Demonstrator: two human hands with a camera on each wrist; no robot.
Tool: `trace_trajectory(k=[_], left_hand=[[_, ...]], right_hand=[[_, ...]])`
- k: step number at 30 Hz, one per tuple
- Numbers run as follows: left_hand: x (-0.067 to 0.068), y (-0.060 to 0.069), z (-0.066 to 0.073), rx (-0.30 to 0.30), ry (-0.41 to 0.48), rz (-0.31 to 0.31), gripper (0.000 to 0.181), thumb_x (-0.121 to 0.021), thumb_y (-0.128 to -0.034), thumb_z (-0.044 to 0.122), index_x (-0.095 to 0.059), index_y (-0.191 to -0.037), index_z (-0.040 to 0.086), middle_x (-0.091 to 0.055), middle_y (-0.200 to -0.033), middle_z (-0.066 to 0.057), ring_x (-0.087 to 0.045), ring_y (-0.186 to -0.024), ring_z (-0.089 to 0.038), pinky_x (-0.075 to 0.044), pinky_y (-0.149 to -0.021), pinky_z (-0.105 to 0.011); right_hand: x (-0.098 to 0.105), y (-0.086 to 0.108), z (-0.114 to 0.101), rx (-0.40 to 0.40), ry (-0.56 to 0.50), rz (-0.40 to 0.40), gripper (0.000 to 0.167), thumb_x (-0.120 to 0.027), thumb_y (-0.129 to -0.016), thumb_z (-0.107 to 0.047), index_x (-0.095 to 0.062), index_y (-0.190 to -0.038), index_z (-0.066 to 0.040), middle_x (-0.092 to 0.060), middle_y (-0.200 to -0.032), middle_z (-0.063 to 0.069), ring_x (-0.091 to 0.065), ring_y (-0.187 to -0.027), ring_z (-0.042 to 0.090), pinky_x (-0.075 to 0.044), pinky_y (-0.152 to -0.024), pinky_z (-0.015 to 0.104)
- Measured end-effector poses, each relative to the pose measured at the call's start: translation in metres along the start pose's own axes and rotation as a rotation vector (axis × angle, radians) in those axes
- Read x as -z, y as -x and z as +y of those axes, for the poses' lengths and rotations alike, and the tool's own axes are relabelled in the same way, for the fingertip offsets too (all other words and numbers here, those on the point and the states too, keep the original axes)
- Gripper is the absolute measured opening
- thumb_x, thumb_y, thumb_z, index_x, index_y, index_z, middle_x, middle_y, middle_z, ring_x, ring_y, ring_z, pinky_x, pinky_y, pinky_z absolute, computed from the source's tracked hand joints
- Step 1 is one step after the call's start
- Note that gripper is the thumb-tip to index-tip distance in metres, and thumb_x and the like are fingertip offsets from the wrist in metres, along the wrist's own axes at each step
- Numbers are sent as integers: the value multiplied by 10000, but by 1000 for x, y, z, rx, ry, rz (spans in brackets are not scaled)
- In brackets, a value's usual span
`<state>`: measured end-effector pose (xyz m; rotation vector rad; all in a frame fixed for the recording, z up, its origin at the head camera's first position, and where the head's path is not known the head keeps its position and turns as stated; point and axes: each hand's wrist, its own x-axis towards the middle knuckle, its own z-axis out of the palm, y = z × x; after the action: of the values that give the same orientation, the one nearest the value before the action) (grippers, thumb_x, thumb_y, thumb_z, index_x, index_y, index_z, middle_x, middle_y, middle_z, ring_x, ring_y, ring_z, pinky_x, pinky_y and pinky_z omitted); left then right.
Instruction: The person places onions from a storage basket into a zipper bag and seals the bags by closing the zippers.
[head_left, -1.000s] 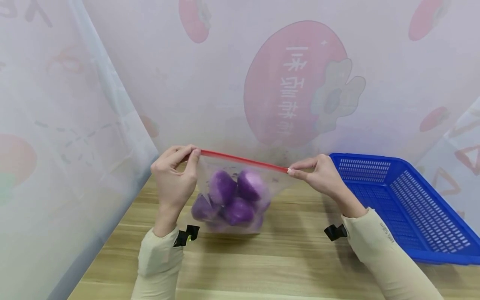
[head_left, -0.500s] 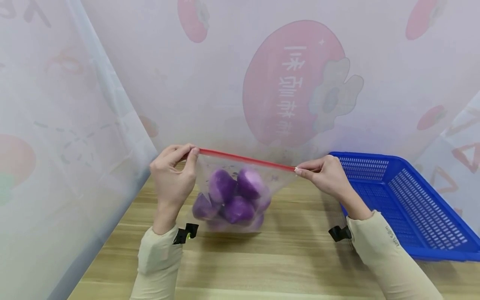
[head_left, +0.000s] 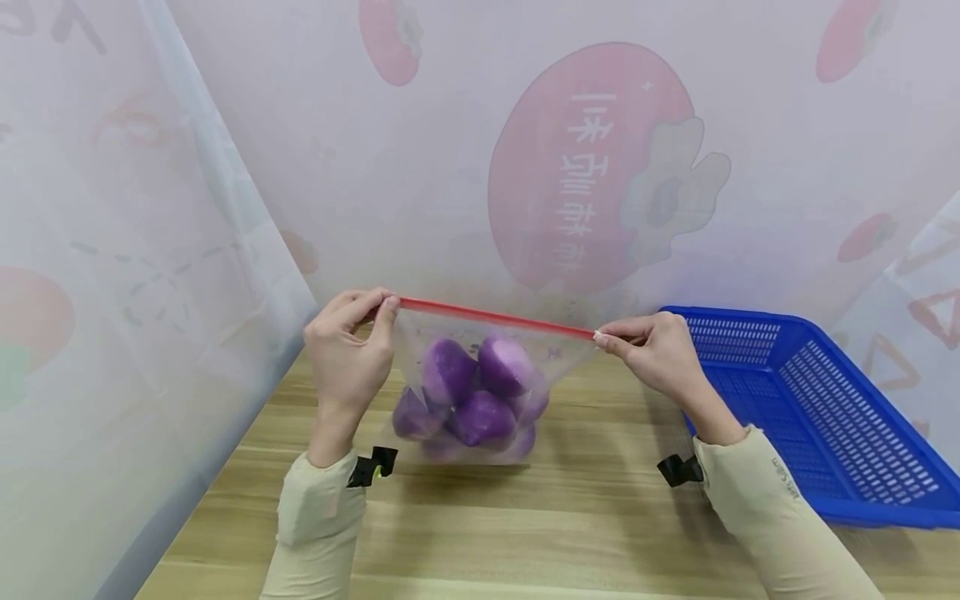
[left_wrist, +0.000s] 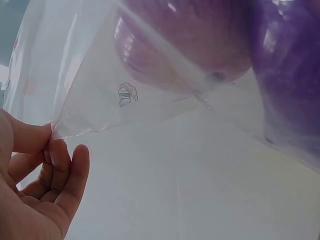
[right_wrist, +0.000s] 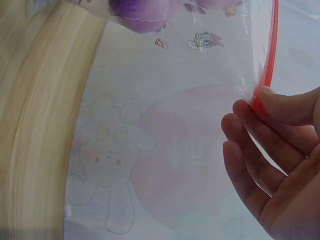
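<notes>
A clear zip bag (head_left: 562, 354) with a red zip strip (head_left: 495, 317) hangs upright between the hands, its strip pulled straight and tilting down to the right. Inside lie several purple onions (head_left: 483, 418), blurred in part by the plastic. My left hand (head_left: 348, 358) pinches the upper left corner between thumb and fingers; the left wrist view shows a hand (left_wrist: 45, 175) on the plastic's corner. At the strip's right end, thumb and forefinger of my right hand (head_left: 660, 354) pinch the bag. Up close, the right hand (right_wrist: 280, 155) grips the red end, its other fingers loosely bent.
A blue perforated plastic basket (head_left: 780, 433) stands on the right of the wooden table (head_left: 525, 533), close to the right forearm. Pale printed sheets (head_left: 420, 183) hang behind and at both sides. A black clip-like piece sits at each wrist.
My right hand has slid a little to the right along the red strip, to its end. The bag and onions have shifted slightly right. My left hand has stayed nearly still.
</notes>
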<state>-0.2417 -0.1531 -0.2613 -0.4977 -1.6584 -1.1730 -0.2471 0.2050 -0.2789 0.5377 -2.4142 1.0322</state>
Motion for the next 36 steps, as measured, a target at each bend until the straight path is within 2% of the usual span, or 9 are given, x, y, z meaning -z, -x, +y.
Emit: trace_trajectory(k=[4,8,16,20,24,25,30,32,36], left_hand=[[0,1,-3,-2,-15,-7,38,-742,-850,-14,-775,-869,-15,-697,-811,-85,-655,-747,-215,-522,-741,-184],[0,1,-4,-3,-11,-3,52,-738,-858,-3,-770,-885,-34,-702,-824,-94,-654,-741,-211,-520,-727,-184],[4,0,-7,39,0,25,60,-747,-854,4,-771,-896,-32,-705,-843,-111,-628,-717,-211,-495,-687,-157],[7,1,-12,94,-47,-17,78,-745,-870,42,-775,-910,-18,-706,-847,-80,-626,-695,-163,-499,-634,-160],[6,3,-19,158,-72,-76,104,-742,-887,97,-783,-922,7,-696,-826,-44,-591,-657,-117,-475,-571,-165],[5,3,-16,177,-65,-85,105,-738,-889,83,-778,-921,-9,-695,-823,-69,-595,-657,-139,-468,-568,-164],[-14,8,-29,220,-18,-94,113,-739,-886,74,-774,-933,-22,-710,-848,-109,-648,-694,-188,-508,-601,-167],[-25,6,-38,213,-20,-105,115,-748,-881,88,-779,-933,-10,-718,-857,-95,-654,-696,-182,-519,-608,-177],[-44,-2,-45,203,18,-146,139,-747,-882,90,-769,-941,-33,-712,-857,-104,-645,-667,-192,-526,-596,-202]], right_hand=[[0,0,1,-34,-1,-18,124,-742,-897,-164,-800,-947,-67,-739,-848,60,-661,-638,222,-488,-484,295],[-1,-1,0,-41,-8,-4,130,-746,-893,-159,-796,-945,-51,-732,-793,51,-667,-636,177,-481,-473,290],[-13,-6,-5,-52,-25,23,161,-731,-909,-196,-793,-948,-53,-715,-735,25,-662,-629,145,-476,-461,279],[-18,-12,-4,-64,5,59,160,-730,-909,-207,-794,-940,-63,-712,-717,24,-654,-622,148,-431,-436,275],[-21,-20,-4,-74,25,123,140,-733,-900,-168,-792,-932,-45,-716,-722,47,-666,-606,152,-466,-466,252],[-22,-22,-4,-75,29,143,133,-733,-896,-152,-791,-929,-37,-716,-721,58,-669,-601,155,-472,-474,242],[-20,-27,1,-81,55,246,112,-723,-887,-97,-790,-920,-14,-708,-704,87,-668,-589,189,-451,-457,182],[-17,-28,4,-81,74,298,105,-723,-882,-83,-791,-914,-10,-704,-694,87,-653,-575,175,-434,-447,163],[-14,-30,11,-93,122,401,88,-728,-872,-82,-800,-874,-31,-698,-669,67,-604,-543,65,-406,-458,145]])
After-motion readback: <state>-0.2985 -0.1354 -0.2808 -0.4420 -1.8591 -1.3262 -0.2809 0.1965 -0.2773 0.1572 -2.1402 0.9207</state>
